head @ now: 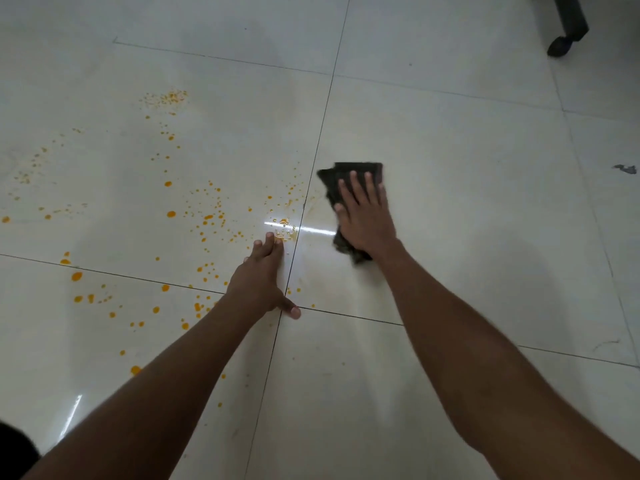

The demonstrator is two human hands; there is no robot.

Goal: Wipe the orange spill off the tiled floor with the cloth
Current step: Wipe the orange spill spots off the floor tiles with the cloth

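Right hand (363,216), fingers flat, presses the dark cloth (349,178) onto the tiled floor (467,202). Left hand (259,275) rests flat, holding nothing. Orange spill (207,216) lies at 9 o'clock from the cloth.

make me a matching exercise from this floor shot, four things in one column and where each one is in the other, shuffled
Things:
1. cloth
2. left hand
3. orange spill
4. chair wheel

Places:
A. top right corner
B. flat on the tiled floor beside a grout line
C. spattered over the left tiles
D. under the right hand

Pairs: 1-D, 2-B, 3-C, 4-A
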